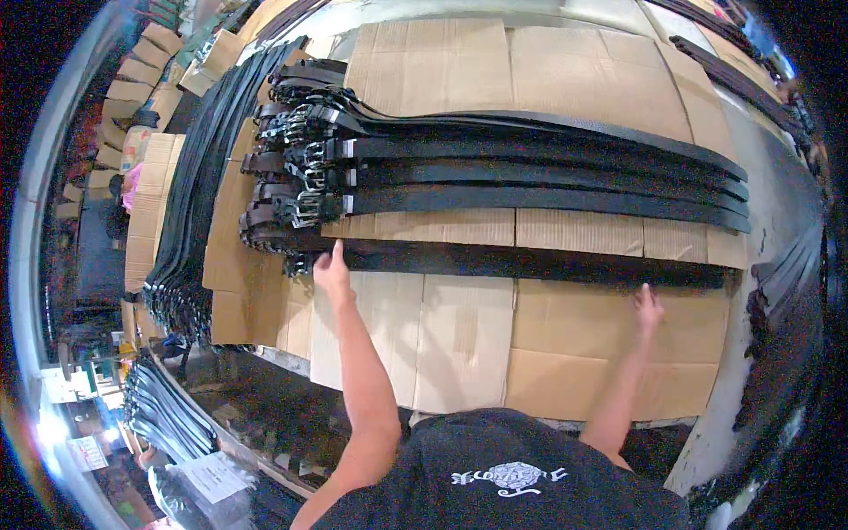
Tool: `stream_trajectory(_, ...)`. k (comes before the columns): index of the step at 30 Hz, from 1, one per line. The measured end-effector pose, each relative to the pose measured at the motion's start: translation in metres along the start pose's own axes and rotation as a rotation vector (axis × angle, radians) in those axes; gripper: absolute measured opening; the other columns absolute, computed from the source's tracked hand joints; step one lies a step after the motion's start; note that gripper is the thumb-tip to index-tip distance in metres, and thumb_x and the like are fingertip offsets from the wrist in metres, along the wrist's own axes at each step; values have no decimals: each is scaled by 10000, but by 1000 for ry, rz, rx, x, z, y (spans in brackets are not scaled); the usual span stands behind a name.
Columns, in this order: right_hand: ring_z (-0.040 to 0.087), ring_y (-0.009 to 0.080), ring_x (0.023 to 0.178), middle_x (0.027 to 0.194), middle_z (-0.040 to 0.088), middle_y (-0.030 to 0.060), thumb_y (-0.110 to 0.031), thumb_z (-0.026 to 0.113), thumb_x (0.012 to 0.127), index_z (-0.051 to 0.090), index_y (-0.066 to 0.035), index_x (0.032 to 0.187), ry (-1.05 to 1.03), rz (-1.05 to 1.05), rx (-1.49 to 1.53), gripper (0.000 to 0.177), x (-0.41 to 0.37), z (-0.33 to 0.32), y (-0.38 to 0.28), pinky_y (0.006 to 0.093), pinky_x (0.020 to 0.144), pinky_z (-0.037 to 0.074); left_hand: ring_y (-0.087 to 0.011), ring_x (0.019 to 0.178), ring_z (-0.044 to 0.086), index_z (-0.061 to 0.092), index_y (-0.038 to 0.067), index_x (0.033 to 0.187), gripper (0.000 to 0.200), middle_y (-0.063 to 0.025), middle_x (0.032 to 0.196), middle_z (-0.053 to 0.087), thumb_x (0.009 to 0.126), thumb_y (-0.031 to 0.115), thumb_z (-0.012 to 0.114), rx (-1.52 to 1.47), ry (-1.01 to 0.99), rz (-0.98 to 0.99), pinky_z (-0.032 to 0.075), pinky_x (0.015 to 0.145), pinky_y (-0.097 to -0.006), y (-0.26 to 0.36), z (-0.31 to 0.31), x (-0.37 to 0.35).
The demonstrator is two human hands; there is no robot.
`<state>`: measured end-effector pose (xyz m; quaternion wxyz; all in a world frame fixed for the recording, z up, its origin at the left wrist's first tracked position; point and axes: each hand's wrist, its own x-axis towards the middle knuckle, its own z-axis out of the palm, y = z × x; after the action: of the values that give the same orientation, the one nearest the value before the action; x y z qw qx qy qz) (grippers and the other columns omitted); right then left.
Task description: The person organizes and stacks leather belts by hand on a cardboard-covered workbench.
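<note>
A long black belt (530,262) lies flat across the cardboard sheets (459,327) that cover the table. My left hand (331,272) touches its buckle end with fingers stretched out. My right hand (647,305) presses on its lower edge near the far end, fingers apart. Beyond it, several more black belts (530,168) lie side by side, their metal buckles (305,177) lined up at the left.
A thick bundle of black belts (199,185) runs along the table's left side and hangs over its edge. More belts (733,71) lie at the far right. Cardboard boxes (132,88) stack at the left. Belts and packets fill the floor (177,424) below.
</note>
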<state>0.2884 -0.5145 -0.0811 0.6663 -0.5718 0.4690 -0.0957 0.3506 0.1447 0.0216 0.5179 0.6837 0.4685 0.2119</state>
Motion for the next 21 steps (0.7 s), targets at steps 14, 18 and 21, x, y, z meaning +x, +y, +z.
stream_trajectory(14, 483, 166, 678, 806, 560, 11, -402, 620, 789, 553, -198, 950, -20, 326, 441, 268, 39, 29, -19, 300, 582, 387, -123, 491, 451, 575, 131, 829, 183, -6, 651, 518, 773, 268, 682, -490, -325, -482, 388, 443, -261, -79, -35, 89)
stream_trajectory(18, 533, 183, 716, 866, 599, 26, -391, 566, 820, 575, -161, 954, -10, 327, 353, 267, 68, 25, -3, 362, 641, 449, -158, 530, 481, 584, 112, 863, 197, -27, 645, 497, 759, 243, 688, -628, -415, -576, 430, 474, -283, -80, -34, 92)
stream_trajectory(21, 571, 216, 751, 920, 622, 38, -368, 495, 845, 591, -124, 985, -58, 247, 535, 297, 52, 30, -8, 433, 684, 481, -201, 622, 537, 571, 96, 882, 183, -39, 711, 535, 764, 205, 657, -784, -295, -547, 490, 586, -359, -42, -38, 47)
